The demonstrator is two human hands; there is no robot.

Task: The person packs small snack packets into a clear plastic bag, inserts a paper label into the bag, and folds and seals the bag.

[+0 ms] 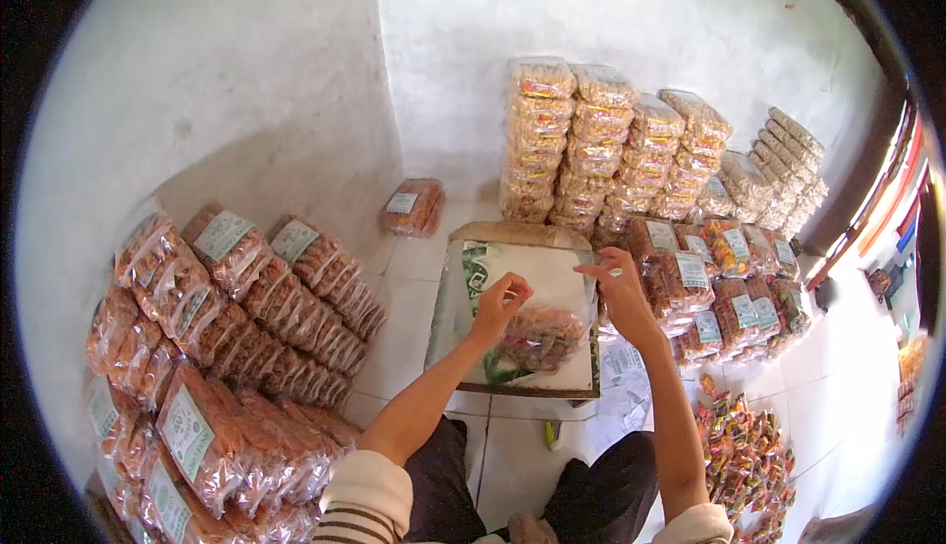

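A clear plastic bag of brownish snacks [542,337] lies on a low glass-topped table [458,337] in front of my knees. Above the bag's left side, my left hand [501,307] is closed, thumb and fingertips brought together. My right hand [615,278] is beyond the bag's right side, its fingers pinched and pointing left across the tabletop. Anything thin between the fingertips of either hand is too small to make out. White and green printed sheets [473,273] show on the table's surface.
Stacked bags of reddish-brown snacks [246,327] fill the left side. Tall stacks of pale snack bags [542,140] stand against the wall. Labelled bags [690,273] are piled right of the table, with loose small packets [744,465] nearer. A green-handled tool [552,434] lies on the floor.
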